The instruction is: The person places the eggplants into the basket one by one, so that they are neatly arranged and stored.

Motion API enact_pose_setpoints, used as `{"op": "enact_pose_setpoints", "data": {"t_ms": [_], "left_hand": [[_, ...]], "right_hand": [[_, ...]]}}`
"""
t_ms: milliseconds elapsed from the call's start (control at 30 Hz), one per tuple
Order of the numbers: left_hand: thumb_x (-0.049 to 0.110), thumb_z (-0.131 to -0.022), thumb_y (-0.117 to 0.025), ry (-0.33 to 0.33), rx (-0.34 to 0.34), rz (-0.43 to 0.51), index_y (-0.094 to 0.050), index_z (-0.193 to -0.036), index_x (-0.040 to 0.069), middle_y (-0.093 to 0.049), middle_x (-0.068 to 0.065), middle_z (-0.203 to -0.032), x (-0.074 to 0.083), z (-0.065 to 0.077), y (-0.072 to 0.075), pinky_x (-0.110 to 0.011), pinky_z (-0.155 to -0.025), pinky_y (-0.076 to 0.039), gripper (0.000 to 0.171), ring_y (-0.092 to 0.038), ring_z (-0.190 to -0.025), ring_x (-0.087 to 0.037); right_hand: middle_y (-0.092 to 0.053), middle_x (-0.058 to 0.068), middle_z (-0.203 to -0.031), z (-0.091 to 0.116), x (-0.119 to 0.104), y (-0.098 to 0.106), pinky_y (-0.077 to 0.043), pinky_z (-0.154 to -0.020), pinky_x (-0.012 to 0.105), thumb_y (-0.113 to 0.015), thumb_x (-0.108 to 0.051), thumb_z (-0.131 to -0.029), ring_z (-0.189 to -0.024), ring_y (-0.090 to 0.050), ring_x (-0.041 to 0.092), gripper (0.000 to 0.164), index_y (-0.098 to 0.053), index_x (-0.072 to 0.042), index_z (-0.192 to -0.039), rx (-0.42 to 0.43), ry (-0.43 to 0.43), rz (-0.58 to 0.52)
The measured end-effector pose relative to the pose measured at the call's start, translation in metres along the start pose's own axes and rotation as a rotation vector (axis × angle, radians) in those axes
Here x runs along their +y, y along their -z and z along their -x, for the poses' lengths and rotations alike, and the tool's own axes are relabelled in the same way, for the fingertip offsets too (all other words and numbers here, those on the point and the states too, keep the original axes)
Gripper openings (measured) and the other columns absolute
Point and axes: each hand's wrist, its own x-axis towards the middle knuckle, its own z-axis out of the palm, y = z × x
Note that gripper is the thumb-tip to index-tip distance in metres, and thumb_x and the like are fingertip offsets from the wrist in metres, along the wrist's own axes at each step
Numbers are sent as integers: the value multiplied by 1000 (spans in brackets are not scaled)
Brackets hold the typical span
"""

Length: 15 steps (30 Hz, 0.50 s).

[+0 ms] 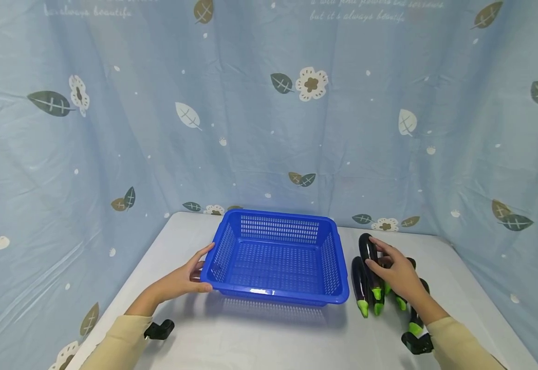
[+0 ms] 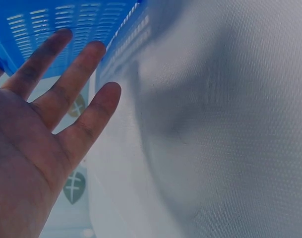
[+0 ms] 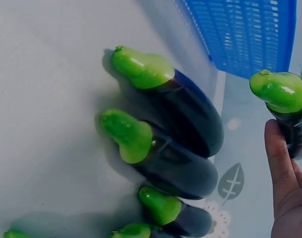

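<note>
A blue leaf-print curtain (image 1: 250, 133) behind a white bench (image 1: 259, 341), and an eggplant (image 1: 368, 252) in hand beside the basket (image 1: 305, 297).

At the basket's left side, the left hand (image 1: 186, 279) touches the rim, its fingers (image 2: 89, 121) straight and spread wide; to the basket's right, the right hand (image 1: 397, 271) pinches the eggplant between thumb and fingers, its green stem end pointing toward the near side, while the other eggplants (image 1: 358, 282) lie on the bench right of the basket, at least one below the held one; the step in hand looks like picking up a single eggplant while the left hand steadies the basket, and the next move seems to call for a firm hold on the glossy skin and enough height to clear the basket's rim.
</note>
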Motion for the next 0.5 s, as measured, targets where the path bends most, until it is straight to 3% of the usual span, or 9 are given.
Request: {"op": "enact_pose_setpoints", "data": {"t_ms": [500], "left_hand": [[28,-92,-76,-38,-17,20,1,-165,24,-41,-32,-149,3,3,0,-51,-101,-48,106,-56,-126,-39]], "right_hand": [[-51,29,-143,-7,-26,1,-55,-84,58,-69,-40,-98,-111,-65,43,71,-40,-17,-157,-17,-8,2]]}}
